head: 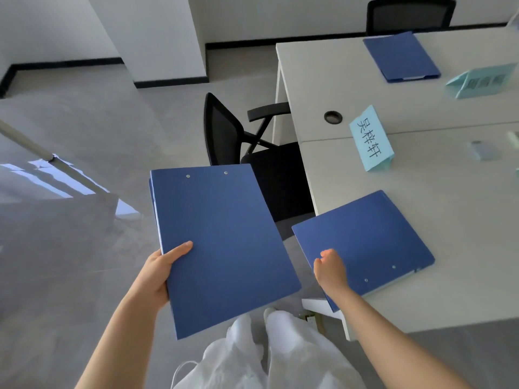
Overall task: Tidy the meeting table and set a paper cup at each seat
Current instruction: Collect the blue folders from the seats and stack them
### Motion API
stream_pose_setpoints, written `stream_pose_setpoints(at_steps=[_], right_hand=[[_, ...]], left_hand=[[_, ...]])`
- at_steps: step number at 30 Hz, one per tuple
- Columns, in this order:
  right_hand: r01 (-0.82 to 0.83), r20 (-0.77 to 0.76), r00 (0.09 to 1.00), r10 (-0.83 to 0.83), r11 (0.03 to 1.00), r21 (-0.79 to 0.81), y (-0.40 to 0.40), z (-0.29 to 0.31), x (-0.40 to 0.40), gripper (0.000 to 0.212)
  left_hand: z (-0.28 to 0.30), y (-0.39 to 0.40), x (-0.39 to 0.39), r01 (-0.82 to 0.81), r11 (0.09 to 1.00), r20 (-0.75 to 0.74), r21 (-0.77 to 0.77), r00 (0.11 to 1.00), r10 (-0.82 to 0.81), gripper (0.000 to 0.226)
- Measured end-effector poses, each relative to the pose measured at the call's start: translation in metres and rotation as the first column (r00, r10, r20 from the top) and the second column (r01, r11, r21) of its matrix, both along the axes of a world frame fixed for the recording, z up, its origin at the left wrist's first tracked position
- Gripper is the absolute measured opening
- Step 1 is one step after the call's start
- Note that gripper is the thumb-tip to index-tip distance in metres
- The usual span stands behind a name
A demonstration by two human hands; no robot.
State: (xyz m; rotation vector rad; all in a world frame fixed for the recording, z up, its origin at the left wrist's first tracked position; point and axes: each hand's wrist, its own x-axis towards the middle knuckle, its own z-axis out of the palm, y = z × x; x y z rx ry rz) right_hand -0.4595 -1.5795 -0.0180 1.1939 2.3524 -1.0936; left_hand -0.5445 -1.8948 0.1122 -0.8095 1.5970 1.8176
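Head cam: my left hand (pixel 157 272) grips a stack of blue folders (pixel 224 248) by its left edge, thumb on top, held out over bare floor (pixel 84 122) w/ open room to the left. My right hand (pixel 330 269) is curled onto another blue folder (pixel 365 242) that overhangs the table (pixel 449 290) corner; can't tell if the fingers wrap under it. Black chair (pixel 252 147) sits tucked at the table edge btwn the two; a third folder (pixel 401 56) and name cards (pixel 370 138) lie farther in, no paper cups in sight.
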Motion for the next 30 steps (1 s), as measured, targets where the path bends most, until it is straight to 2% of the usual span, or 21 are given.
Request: stream_pose_setpoints(at_steps=[2, 4, 5, 8, 10, 11, 12, 15, 17, 21, 24, 27, 30], right_hand=[[0.348, 0.041, 0.938, -0.345, 0.932, -0.104, 0.004, -0.002, 0.012, 0.01], [0.624, 0.159, 0.78, -0.606, 0.729, -0.281, 0.007, -0.003, 0.031, 0.011], [0.698, 0.233, 0.71, -0.665, 0.619, -0.36, 0.006, -0.003, 0.043, 0.012], [0.774, 0.408, 0.596, -0.692, 0.358, -0.522, 0.004, -0.004, 0.071, 0.022], [0.782, 0.443, 0.509, -0.738, 0.181, -0.597, 0.002, -0.003, 0.08, 0.026], [0.779, 0.444, 0.472, -0.762, 0.125, -0.614, 0.002, -0.003, 0.081, 0.027], [0.78, 0.451, 0.452, -0.769, 0.097, -0.618, 0.002, -0.005, 0.082, 0.029], [0.799, 0.478, 0.452, -0.753, 0.102, -0.593, 0.002, -0.002, 0.082, 0.05], [0.788, 0.467, 0.433, -0.771, 0.073, -0.611, 0.003, 0.002, 0.081, 0.055], [0.754, 0.468, 0.317, -0.825, -0.08, -0.651, 0.001, 0.002, 0.076, 0.054], [0.724, 0.419, 0.266, -0.868, -0.107, -0.681, -0.001, 0.006, 0.072, 0.044], [0.557, 0.347, 0.158, -0.924, -0.207, -0.805, -0.003, 0.022, 0.066, 0.042], [0.437, 0.275, 0.119, -0.954, -0.199, -0.877, -0.006, 0.045, 0.052, 0.038]], left_hand=[[0.0, -0.006, -0.003, 0.018, 1.0, 0.0, 0.008, 1.0, -0.018, 0.026], [-0.002, -0.011, -0.005, 0.029, 1.0, 0.001, 0.012, 1.0, -0.029, 0.027], [-0.004, -0.013, -0.006, 0.036, 0.999, 0.002, 0.013, 0.999, -0.036, 0.028], [-0.008, -0.018, -0.007, 0.046, 0.999, 0.008, 0.008, 0.999, -0.046, 0.031], [-0.01, -0.019, -0.008, 0.061, 0.998, 0.011, 0.005, 0.998, -0.061, 0.032], [-0.011, -0.019, -0.008, 0.069, 0.998, 0.014, 0.004, 0.998, -0.069, 0.032], [-0.011, -0.019, -0.008, 0.076, 0.997, 0.017, 0.004, 0.997, -0.076, 0.032], [-0.013, -0.017, -0.008, 0.106, 0.994, 0.022, -0.004, 0.994, -0.106, 0.031], [-0.014, -0.015, -0.007, 0.118, 0.993, 0.028, -0.013, 0.993, -0.118, 0.031], [-0.015, -0.013, -0.006, 0.123, 0.992, 0.023, -0.013, 0.992, -0.122, 0.03], [-0.015, -0.011, -0.007, 0.124, 0.992, 0.022, -0.006, 0.992, -0.124, 0.032], [-0.015, -0.009, -0.008, 0.127, 0.992, 0.017, 0.004, 0.992, -0.127, 0.034], [-0.015, -0.006, -0.009, 0.129, 0.992, 0.01, 0.007, 0.992, -0.129, 0.035]])
